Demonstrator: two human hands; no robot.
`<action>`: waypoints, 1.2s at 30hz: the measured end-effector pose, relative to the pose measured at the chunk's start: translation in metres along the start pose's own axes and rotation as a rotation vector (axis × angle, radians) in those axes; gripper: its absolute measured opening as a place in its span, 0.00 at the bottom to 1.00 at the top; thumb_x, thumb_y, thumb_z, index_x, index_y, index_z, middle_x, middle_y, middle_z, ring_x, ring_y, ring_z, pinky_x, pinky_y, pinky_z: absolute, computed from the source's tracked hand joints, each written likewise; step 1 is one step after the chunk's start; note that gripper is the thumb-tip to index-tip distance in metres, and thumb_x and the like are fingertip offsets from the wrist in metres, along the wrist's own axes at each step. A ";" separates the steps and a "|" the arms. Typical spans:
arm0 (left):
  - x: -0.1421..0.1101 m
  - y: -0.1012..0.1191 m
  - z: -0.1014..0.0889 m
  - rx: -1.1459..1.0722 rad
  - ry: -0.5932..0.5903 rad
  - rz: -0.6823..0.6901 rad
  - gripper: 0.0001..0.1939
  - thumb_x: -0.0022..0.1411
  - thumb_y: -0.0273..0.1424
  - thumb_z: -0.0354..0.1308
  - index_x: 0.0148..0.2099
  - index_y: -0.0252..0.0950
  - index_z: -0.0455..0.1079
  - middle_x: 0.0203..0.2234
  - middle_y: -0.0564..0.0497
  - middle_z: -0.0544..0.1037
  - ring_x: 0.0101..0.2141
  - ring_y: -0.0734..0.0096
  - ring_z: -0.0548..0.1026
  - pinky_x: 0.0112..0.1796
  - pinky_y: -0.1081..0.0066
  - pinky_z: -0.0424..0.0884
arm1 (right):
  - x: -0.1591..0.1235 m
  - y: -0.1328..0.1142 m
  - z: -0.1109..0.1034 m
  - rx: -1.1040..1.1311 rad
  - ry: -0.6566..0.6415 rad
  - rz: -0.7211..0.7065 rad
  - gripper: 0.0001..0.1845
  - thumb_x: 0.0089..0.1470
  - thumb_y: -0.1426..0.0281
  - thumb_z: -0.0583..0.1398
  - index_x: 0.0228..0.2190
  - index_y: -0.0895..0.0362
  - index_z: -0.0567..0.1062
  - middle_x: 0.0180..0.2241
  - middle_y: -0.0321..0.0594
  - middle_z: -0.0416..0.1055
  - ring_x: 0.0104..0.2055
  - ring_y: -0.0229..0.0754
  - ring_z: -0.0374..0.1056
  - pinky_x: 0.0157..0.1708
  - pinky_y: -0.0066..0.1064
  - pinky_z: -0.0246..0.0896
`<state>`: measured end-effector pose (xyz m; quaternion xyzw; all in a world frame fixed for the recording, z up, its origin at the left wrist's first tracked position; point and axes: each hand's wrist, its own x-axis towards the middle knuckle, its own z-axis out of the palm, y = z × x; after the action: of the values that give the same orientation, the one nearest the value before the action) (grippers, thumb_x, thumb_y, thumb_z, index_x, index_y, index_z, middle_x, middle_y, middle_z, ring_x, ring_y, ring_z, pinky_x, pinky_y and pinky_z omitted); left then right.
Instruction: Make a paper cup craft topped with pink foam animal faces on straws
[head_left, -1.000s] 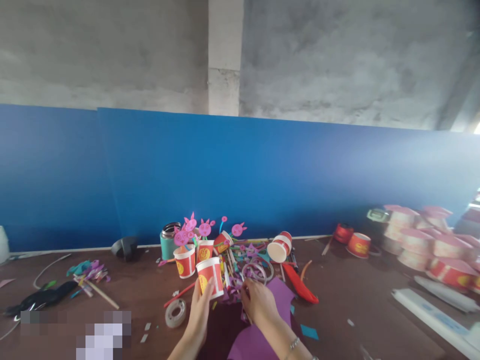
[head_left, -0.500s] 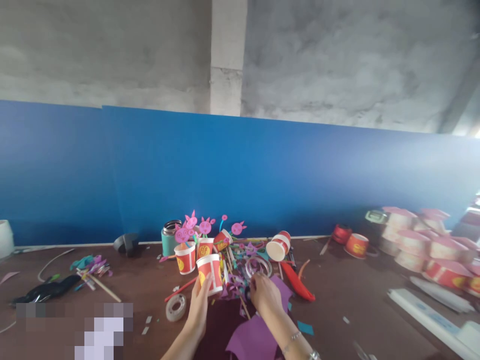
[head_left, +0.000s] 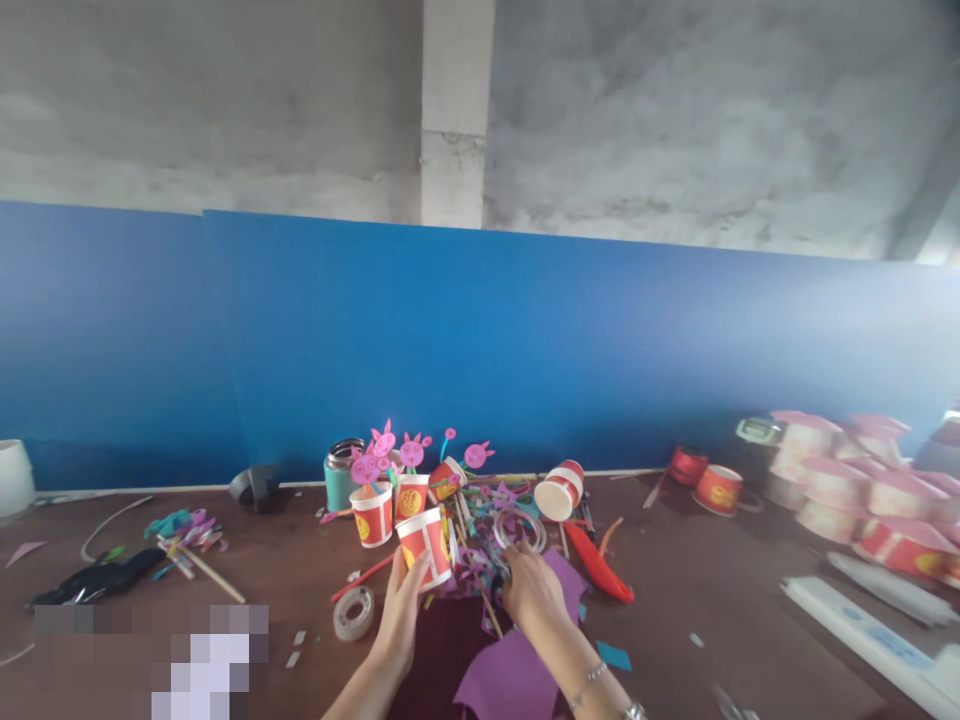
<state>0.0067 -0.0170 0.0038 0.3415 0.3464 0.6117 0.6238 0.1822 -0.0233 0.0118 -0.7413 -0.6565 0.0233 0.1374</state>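
Observation:
My left hand [head_left: 401, 605] is wrapped round a red-and-white paper cup [head_left: 425, 545] with a yellow emblem, slightly tilted. My right hand [head_left: 529, 585] is closed, its fingers curled over a pile of purple paper scraps [head_left: 472, 565]; a small greyish, dark thing shows at the fingertips, too unclear to name. Just beyond that hand lies a clear tape roll [head_left: 530, 525]. Behind the held cup stand more paper cups [head_left: 373, 518] with pink paper animal faces [head_left: 412, 452] on sticks. Purple sheets [head_left: 510, 670] lie under and beside my right wrist.
A teal flask [head_left: 339, 485] stands at the back. White tape [head_left: 353, 613] lies left of my left hand. A tipped cup [head_left: 561, 492] and a red pouch-like thing [head_left: 600, 565] lie to the right. Pink-topped cups [head_left: 832, 480] crowd the far right. A blue partition [head_left: 480, 350] closes off the back.
The cup in my left hand has tilted a little and shifted slightly right. My right hand stays low over the scraps, its fingers slightly turned. The view has shifted a little.

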 end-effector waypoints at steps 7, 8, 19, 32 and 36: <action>0.003 -0.001 -0.001 0.083 0.058 0.037 0.32 0.45 0.40 0.66 0.52 0.35 0.64 0.40 0.44 0.77 0.41 0.59 0.75 0.43 0.65 0.68 | -0.001 0.002 0.002 0.011 -0.016 -0.039 0.24 0.39 0.84 0.54 0.40 0.59 0.75 0.42 0.50 0.72 0.46 0.49 0.68 0.43 0.30 0.60; 0.003 0.000 0.000 0.093 0.051 0.039 0.31 0.45 0.39 0.66 0.51 0.35 0.64 0.39 0.44 0.77 0.40 0.59 0.75 0.42 0.65 0.68 | -0.001 0.002 0.001 0.010 -0.025 -0.040 0.25 0.38 0.84 0.55 0.40 0.59 0.75 0.42 0.50 0.72 0.45 0.49 0.69 0.42 0.30 0.60; 0.007 -0.013 0.003 0.130 0.018 0.136 0.35 0.40 0.38 0.68 0.51 0.37 0.64 0.34 0.47 0.77 0.34 0.64 0.74 0.35 0.69 0.70 | 0.003 0.012 0.004 0.173 0.019 -0.099 0.27 0.38 0.84 0.53 0.42 0.60 0.75 0.39 0.48 0.75 0.44 0.48 0.70 0.43 0.29 0.60; -0.001 0.000 0.008 0.137 -0.009 0.117 0.33 0.44 0.38 0.67 0.52 0.36 0.63 0.35 0.48 0.77 0.39 0.62 0.74 0.41 0.66 0.70 | 0.005 0.008 -0.005 1.545 -0.331 0.161 0.22 0.37 0.67 0.65 0.39 0.56 0.74 0.38 0.40 0.74 0.39 0.44 0.69 0.33 0.30 0.63; -0.002 0.003 0.009 0.176 0.009 0.142 0.30 0.47 0.40 0.64 0.51 0.36 0.63 0.37 0.48 0.77 0.40 0.62 0.74 0.43 0.65 0.69 | 0.002 0.002 -0.005 1.343 -0.165 0.205 0.22 0.42 0.52 0.63 0.34 0.56 0.74 0.36 0.40 0.73 0.40 0.45 0.66 0.36 0.32 0.61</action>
<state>0.0129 -0.0193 0.0107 0.4159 0.3767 0.6229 0.5450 0.1854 -0.0222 0.0169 -0.5496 -0.4347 0.4946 0.5141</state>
